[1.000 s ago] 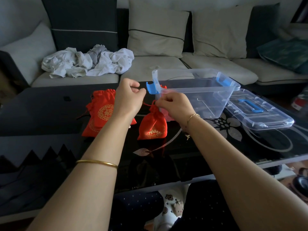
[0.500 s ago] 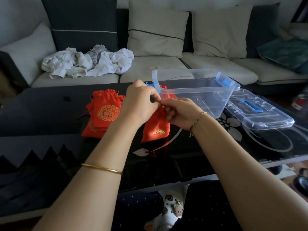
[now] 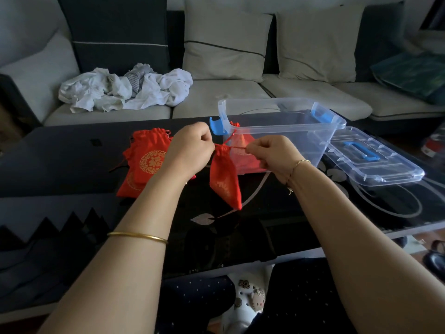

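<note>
1. Left hand (image 3: 190,150): fingers curled, pinching the red pouch (image 3: 225,182) at its gathered neck, right at the fingertips. Whether cloth or cord lay in the pinch could not be told.
2. Right hand (image 3: 272,156): thumb and forefinger clamped on the drawstring (image 3: 237,147), which ran taut from the neck across the gap between the hands.
3. Pouch hung below and between the hands, tilted, mouth drawn shut. Lower corner was close over the counter (image 3: 60,155); contact not resolvable.
4. Judgement: opposed pull cinches the mouth; holding the pouch up lets its weight keep the neck straight.
5. Clear bin (image 3: 289,131) stood just beyond the right hand, open, another red pouch (image 3: 243,157) visible through its wall. Likely destination, hence kept within reach.
6. Lid (image 3: 375,162) lay flat outboard of the right hand, beside the bin, leaving the opening free.
7. Stack of pouches (image 3: 147,162) lay outboard of the left hand, probably awaiting the same treatment.
</note>
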Tool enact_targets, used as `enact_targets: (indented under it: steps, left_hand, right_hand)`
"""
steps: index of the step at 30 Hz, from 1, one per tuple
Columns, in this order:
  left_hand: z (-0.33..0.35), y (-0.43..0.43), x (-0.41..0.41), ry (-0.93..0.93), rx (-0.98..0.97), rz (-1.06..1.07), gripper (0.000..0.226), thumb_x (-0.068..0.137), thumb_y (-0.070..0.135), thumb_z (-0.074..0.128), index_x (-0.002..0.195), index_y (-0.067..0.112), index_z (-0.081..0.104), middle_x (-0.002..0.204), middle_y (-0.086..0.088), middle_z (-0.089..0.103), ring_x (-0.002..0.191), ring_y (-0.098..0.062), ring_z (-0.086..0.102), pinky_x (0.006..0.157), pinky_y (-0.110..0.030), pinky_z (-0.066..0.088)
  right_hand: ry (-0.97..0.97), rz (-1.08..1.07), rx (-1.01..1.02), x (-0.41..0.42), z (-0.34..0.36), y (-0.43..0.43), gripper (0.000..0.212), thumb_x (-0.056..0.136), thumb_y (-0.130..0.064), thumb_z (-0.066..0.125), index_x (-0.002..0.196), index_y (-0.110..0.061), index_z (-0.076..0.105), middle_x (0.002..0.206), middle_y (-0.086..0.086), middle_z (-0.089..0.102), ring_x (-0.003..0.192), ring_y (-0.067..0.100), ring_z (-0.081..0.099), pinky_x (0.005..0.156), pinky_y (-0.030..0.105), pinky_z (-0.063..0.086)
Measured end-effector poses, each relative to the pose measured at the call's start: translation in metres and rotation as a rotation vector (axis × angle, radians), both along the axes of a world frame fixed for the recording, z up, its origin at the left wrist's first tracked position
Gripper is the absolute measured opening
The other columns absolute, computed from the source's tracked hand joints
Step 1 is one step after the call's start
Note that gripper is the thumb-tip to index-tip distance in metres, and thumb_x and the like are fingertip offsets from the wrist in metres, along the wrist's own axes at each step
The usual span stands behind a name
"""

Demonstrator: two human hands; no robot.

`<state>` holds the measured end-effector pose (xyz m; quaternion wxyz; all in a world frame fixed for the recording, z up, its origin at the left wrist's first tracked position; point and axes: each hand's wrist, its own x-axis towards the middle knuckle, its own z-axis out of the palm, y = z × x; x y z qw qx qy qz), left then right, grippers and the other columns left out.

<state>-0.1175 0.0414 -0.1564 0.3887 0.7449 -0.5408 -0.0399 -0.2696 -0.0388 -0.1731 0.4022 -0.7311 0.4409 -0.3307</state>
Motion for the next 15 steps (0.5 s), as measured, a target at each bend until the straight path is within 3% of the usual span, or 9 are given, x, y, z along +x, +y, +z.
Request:
enact_targets:
  steps: [3,5,7,9,13,15]
  left_hand:
    - [-0.004,-0.001,-0.004,0.063,0.043,-0.01,0.008,0.083,0.002,0.049,0.075,0.005,0.051,0.072,-0.001,0.048,0.064,-0.016,0.044,0.054,-0.028,0.032]
    - [-0.005,-0.002,-0.004,0.143,0.057,-0.012,0.007,0.084,0.004,0.048,0.078,0.006,0.051,0.073,-0.001,0.049,0.066,-0.015,0.046,0.057,-0.028,0.037]
    - [-0.006,-0.004,-0.002,0.293,0.081,-0.018,0.006,0.086,0.007,0.048,0.08,0.007,0.052,0.08,-0.006,0.057,0.075,-0.02,0.056,0.068,-0.036,0.049]
    - [-0.006,-0.005,0.0,0.451,0.099,-0.016,0.008,0.086,0.007,0.048,0.079,0.009,0.05,0.087,-0.013,0.061,0.082,-0.026,0.062,0.074,-0.04,0.054]
    - [-0.004,-0.006,-0.002,0.616,0.083,-0.015,0.015,0.088,0.002,0.045,0.076,0.01,0.049,0.073,-0.009,0.059,0.069,-0.018,0.059,0.057,-0.027,0.05]
    - [-0.002,-0.007,-0.003,0.687,0.052,-0.006,0.017,0.089,0.001,0.044,0.074,0.009,0.048,0.068,-0.007,0.058,0.062,-0.016,0.057,0.054,-0.024,0.048]
  right_hand:
    - [0.136,-0.028,-0.085,0.004,-0.013,-0.003,0.018,0.088,-0.016,0.06,0.082,-0.001,0.066,0.067,0.003,0.055,0.065,0.015,0.048,0.068,0.034,0.048]
    - [0.151,-0.026,-0.088,0.009,-0.021,-0.002,0.023,0.09,-0.016,0.057,0.089,0.005,0.066,0.073,0.008,0.057,0.066,0.017,0.051,0.068,0.035,0.051]
    - [0.04,0.046,0.072,0.012,-0.023,0.003,0.025,0.093,-0.02,0.052,0.103,-0.001,0.064,0.086,0.008,0.061,0.07,0.015,0.058,0.068,0.031,0.054]
    - [-0.08,0.167,0.308,0.01,-0.026,0.004,0.031,0.093,-0.031,0.052,0.119,-0.014,0.055,0.106,0.006,0.062,0.088,0.018,0.065,0.075,0.035,0.058]
    - [0.116,0.346,0.321,0.014,-0.043,0.006,0.068,0.072,-0.045,0.073,0.126,-0.017,0.044,0.114,0.001,0.064,0.098,0.016,0.066,0.079,0.037,0.058]
    - [0.207,0.314,0.222,0.017,-0.053,0.008,0.06,0.071,-0.039,0.076,0.119,-0.014,0.05,0.107,0.002,0.066,0.094,0.017,0.066,0.079,0.035,0.058]
